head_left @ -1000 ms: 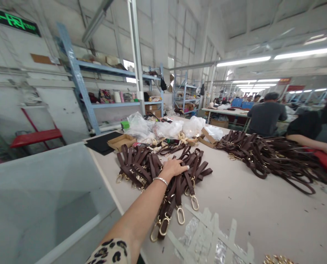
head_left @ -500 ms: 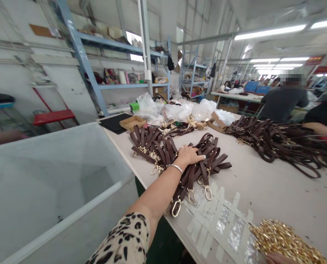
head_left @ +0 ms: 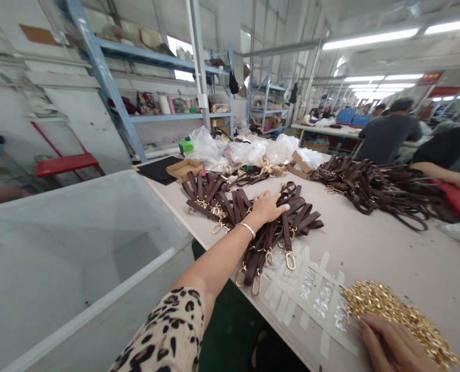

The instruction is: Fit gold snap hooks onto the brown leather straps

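My left hand point(head_left: 267, 207) lies on a bundle of dark brown straps point(head_left: 303, 219) with gold clasps, its fingers spread over them. At the lower right, my right hand point(head_left: 394, 343) rests beside a heap of small gold metal pieces point(head_left: 403, 315). Its fingers are bent together, and whether something is between the fingertips is too small to tell. Between the hands, pale tape strips point(head_left: 324, 263) and small clear plastic pieces point(head_left: 323, 297) lie on the table. Another group of brown straps point(head_left: 208, 188) sits left of my left hand.
A large pile of brown straps point(head_left: 373, 186) covers the right of the table point(head_left: 369, 253), near another person's arm point(head_left: 446, 175). Plastic bags point(head_left: 249, 151) and an open cardboard box point(head_left: 184, 169) stand behind. A big grey bin point(head_left: 129, 279) adjoins the left edge.
My right hand has come further into view beside the gold pieces. My left hand is still on the straps. The view has shifted slightly.
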Motion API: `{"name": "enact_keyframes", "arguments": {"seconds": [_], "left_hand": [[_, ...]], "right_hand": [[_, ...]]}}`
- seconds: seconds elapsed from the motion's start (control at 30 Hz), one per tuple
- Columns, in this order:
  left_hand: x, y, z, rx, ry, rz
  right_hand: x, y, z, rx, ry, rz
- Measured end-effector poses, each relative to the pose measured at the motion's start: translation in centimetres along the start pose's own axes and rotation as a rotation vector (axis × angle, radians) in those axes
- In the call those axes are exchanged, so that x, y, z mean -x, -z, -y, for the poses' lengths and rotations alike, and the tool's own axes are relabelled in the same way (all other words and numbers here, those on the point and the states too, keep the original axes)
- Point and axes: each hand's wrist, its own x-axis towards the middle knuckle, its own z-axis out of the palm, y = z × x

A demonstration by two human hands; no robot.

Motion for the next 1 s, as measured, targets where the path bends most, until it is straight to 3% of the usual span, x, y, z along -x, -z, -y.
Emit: {"name": "enact_keyframes", "arguments": {"seconds": [0.13, 0.3, 0.43, 0.57, 0.67, 0.8, 1.0], "left_hand": [[2.0, 3.2, 0.5, 0.059, -0.033, -0.001], [10.2, 5.8, 0.8, 0.097, 0.002, 0.044], [18.1, 5.5, 1.9, 0.047, 0.153, -0.012], [22.9, 4.2, 3.8, -0.004, 0.321, -0.070], [23.9, 3.2, 5.0, 0.018, 0.353, -0.050], [22.9, 2.5, 6.2, 0.110, 0.357, 0.007], [22.2, 2.0, 7.6, 0.274, 0.382, 0.122]], "right_hand": [[0.0, 0.0, 1.2, 0.004, -0.125, -0.020], [0.2, -0.2, 1.3, 0.009, -0.154, -0.039], [0.3, -0.1, 1.4, 0.010, -0.164, -0.055], [0.2, -0.1, 1.7, -0.005, -0.198, -0.056], [-0.2, 0.4, 2.5, -0.037, -0.204, -0.022], [-0.2, 1.6, 4.3, -0.055, -0.218, 0.036], [2.3, 3.2, 7.3, -0.003, -0.337, 0.144]]}}
